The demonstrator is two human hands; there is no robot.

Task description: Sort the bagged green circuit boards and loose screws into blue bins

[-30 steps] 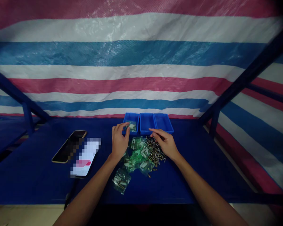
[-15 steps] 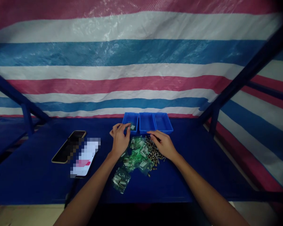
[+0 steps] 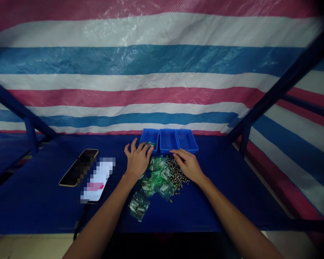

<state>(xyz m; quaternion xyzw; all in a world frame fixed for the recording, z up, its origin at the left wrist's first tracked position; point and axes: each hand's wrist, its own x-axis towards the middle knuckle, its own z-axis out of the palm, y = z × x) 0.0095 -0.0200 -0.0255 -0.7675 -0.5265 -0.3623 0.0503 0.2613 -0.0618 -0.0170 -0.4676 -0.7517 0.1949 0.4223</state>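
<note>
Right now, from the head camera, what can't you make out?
Head view:
- Whether the left hand is holding the small bag at the left blue bin: its fingers cover the bag.
- Loose metal parts: too small to identify, and the right hand hides some.
- Pixelated item beside the phone: blurred out.

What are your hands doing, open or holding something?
Left hand: open, fingers spread, holding nothing visible, beside the blue bin.
Right hand: resting at the screws, cannot tell if it holds any.
</note>
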